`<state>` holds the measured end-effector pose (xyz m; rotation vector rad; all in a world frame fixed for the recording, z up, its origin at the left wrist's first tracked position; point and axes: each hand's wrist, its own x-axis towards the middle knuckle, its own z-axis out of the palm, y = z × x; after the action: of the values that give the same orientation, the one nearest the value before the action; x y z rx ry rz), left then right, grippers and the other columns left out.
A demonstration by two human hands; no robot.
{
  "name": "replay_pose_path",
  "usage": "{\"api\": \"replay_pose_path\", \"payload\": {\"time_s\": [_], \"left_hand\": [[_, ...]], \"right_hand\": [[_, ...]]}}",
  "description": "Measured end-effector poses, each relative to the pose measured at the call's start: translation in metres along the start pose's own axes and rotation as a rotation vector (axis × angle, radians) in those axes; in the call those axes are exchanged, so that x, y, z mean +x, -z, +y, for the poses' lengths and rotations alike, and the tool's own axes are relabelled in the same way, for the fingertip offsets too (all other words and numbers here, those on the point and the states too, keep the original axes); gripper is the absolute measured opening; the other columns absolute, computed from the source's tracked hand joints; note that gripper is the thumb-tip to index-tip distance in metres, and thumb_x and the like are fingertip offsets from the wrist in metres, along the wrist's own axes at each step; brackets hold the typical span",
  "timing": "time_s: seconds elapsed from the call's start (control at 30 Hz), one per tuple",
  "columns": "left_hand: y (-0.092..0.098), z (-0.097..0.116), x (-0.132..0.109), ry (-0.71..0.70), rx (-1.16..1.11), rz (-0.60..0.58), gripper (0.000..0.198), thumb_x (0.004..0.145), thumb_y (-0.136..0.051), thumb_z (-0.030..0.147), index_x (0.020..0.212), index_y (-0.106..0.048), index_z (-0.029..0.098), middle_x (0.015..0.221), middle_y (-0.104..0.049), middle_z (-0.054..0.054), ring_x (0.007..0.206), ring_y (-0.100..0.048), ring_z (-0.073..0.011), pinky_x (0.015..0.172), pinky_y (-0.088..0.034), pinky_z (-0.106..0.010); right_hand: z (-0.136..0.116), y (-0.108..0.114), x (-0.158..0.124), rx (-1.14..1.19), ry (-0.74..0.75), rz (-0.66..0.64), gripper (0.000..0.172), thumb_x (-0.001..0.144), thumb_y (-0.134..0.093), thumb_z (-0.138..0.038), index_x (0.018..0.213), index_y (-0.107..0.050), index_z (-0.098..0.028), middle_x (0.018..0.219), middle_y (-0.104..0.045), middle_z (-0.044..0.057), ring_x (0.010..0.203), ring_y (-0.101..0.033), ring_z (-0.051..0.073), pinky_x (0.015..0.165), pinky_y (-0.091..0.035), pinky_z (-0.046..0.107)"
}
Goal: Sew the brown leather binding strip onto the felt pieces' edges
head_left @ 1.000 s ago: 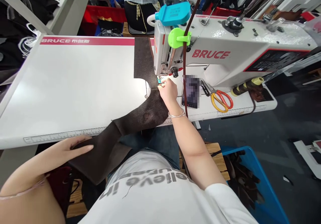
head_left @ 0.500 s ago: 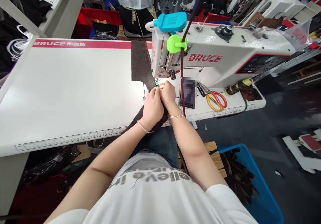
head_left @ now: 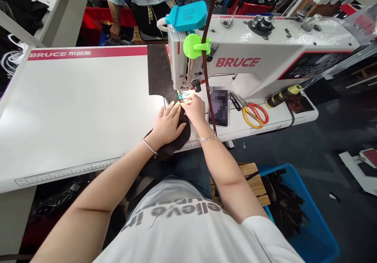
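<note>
A dark brown fabric piece [head_left: 160, 70] lies under the needle area of the white sewing machine [head_left: 235, 60], beside a small blue presser-foot part [head_left: 180, 96]. My left hand [head_left: 167, 126] rests flat on the fabric, its fingers spread and pointing at the foot, thumb out to the right. Just right of the foot, my right hand [head_left: 194, 110] has its fingers drawn together at the fabric's edge; its fingertips partly hide what they pinch. The near end of the fabric bunches under my left palm and hangs over the table's front edge.
A long brown strip [head_left: 206, 70] hangs down in front of the machine. Right of my hands lie a phone [head_left: 219, 106], scissors [head_left: 255, 114] and a thread cone [head_left: 283, 96]. A blue bin [head_left: 313, 208] of dark scraps stands on the floor. Another person's hand [head_left: 115, 31] shows behind the table.
My left hand has opened out and shifted left and down, flattening onto the fabric. My right hand stays near the foot. The other person's arm has come into view, and the view has shifted slightly.
</note>
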<state>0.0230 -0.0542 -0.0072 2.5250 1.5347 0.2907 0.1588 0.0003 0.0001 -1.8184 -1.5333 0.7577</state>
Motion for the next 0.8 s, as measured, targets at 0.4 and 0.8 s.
{"api": "replay_pose_path", "payload": {"time_s": [0.4,0.8], "left_hand": [[0.002,-0.011,-0.001,-0.147,0.038,-0.023,0.059,0.098,-0.035,0.043,0.145,-0.040,0.007,0.159,-0.031,-0.016,0.148,-0.024,-0.0334,0.120,-0.019,-0.059],[0.007,-0.016,0.000,-0.171,0.013,-0.044,0.053,0.097,-0.037,0.042,0.138,-0.047,0.010,0.158,-0.032,-0.016,0.148,-0.025,-0.0344,0.118,-0.022,-0.060]], "right_hand": [[0.025,0.034,-0.091,0.504,-0.225,-0.258,0.027,0.087,-0.058,-0.037,0.099,-0.064,-0.013,0.067,-0.063,0.000,0.042,-0.057,0.007,0.038,-0.045,0.016],[0.055,0.021,-0.149,0.702,-0.348,-0.286,0.040,0.085,-0.056,-0.053,0.090,-0.063,-0.014,0.063,-0.063,0.001,0.047,-0.060,0.008,0.044,-0.047,0.016]]}}
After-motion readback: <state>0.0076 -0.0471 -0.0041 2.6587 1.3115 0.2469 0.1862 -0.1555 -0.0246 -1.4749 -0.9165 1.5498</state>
